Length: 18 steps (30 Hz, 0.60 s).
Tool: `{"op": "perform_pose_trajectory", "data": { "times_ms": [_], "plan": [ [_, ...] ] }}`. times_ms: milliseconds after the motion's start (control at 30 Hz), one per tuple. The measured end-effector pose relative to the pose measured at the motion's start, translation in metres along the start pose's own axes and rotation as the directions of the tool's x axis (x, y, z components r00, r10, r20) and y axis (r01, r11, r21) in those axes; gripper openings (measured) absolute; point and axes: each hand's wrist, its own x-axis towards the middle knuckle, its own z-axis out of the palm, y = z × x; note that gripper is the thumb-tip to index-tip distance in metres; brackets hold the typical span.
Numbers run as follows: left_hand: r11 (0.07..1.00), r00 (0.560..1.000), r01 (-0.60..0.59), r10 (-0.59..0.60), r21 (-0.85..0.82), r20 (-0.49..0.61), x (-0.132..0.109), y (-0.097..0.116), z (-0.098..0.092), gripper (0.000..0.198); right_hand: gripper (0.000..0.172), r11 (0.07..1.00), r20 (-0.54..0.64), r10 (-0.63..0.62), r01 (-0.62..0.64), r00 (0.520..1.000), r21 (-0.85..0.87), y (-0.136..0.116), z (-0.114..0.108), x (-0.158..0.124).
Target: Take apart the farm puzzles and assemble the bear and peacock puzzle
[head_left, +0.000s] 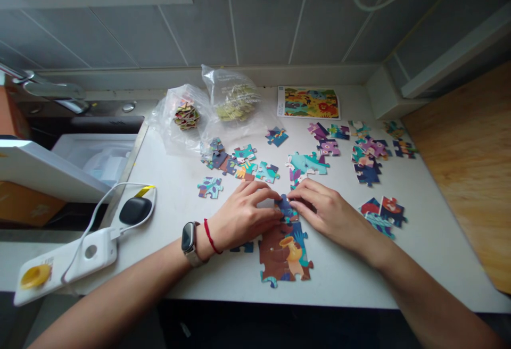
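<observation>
A blue jigsaw piece [285, 206] lies between my two hands, at the top of a joined puzzle section [285, 256] showing a brown animal and a yellow shape. My left hand [251, 208] has curled fingers on the piece's left side and on the section's upper left. At the piece's right edge, my right hand [325, 208] pinches with thumb and forefinger. Just beyond the fingertips sits a joined turquoise section [307, 164]. Part of another dark blue piece [242, 247] shows under my left wrist.
Loose pieces [259, 171] lie beyond my left hand, and purple clusters [369, 149] stand at the right. Two plastic bags of pieces [187, 117] and a picture card [309, 102] are at the back. A power strip [72, 264] with a cable lies left; a wooden board [463, 168] borders the right.
</observation>
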Motion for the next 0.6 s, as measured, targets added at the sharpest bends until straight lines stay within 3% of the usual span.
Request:
{"op": "perform_pose_trajectory", "data": {
  "times_ms": [600],
  "plan": [
    [0.999, 0.997, -0.052, 0.052, -0.004, 0.063, 0.0001, -0.0017, -0.0057, 0.019, 0.025, 0.995, 0.077, 0.098, -0.096, 0.992, -0.025, -0.0051, -0.0093, 0.0023]
  ]
}}
